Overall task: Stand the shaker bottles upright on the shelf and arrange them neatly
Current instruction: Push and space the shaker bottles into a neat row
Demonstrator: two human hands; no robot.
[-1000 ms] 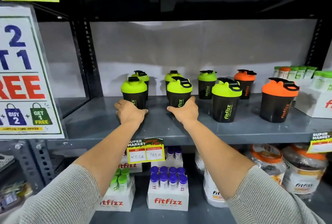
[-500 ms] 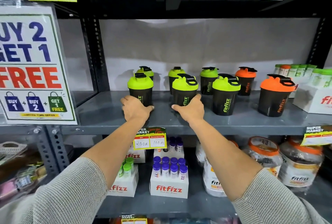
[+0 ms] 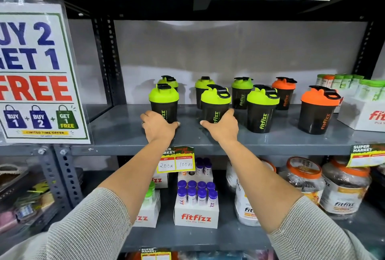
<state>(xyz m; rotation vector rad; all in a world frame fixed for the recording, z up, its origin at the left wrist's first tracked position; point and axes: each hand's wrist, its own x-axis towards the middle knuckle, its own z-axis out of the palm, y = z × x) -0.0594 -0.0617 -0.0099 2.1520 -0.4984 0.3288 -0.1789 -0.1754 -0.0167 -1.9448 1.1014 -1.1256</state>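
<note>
hands are working low in the middle of the frame, each one wrapping a shaker at its base. left hand (image 3: 158, 126) is cupping the front-left green shaker (image 3: 164, 104), fingers curling round the black body, thumb out to the side; right hand (image 3: 221, 126) is clasping the next green shaker (image 3: 215, 104) the same way. both bottles are standing upright on the grey shelf (image 3: 125, 134), so the righting looks done and the arranging step is in hand.

front row is running rightward: a third green shaker (image 3: 262, 109), then an orange shaker (image 3: 318, 110) sitting well apart near the right edge. four more are lining the back, by the wall. gaps are looking uneven, so the next move is likely calling for sliding these two into line and evening the spacing without knocking the back row.

surface is looking smooth painted metal, so bases should slide easily. promo sign (image 3: 39, 72) is filling the left of the frame, white cartons (image 3: 362, 113) crowding the far right.
</note>
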